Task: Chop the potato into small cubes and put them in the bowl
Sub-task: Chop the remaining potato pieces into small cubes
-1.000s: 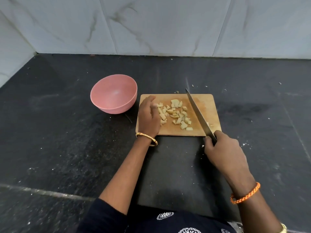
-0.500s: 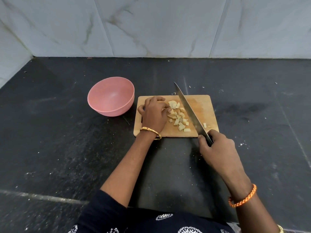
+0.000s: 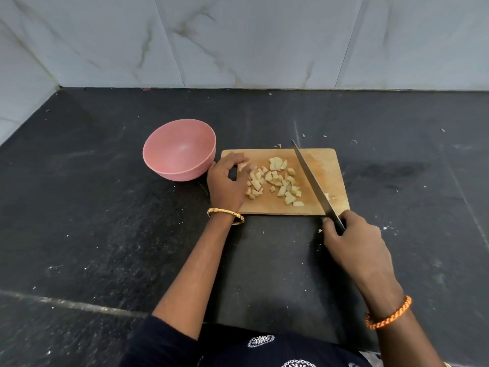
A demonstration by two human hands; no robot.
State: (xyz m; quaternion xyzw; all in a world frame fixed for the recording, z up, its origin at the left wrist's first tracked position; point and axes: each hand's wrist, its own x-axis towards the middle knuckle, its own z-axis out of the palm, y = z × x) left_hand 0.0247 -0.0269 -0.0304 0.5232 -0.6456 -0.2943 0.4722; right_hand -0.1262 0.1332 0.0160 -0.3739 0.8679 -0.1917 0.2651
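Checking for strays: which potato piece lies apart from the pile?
The small potato piece right of the knife blade; the other pieces lie left of it.

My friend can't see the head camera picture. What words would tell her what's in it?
A person's left hand gathers potato cubes on a wooden cutting board, while the right hand grips a knife slanting across the board. An empty pink bowl sits left of it on a dark counter.

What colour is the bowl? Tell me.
Pink, inside and out. The bowl shows best in the head view, left of the cutting board.
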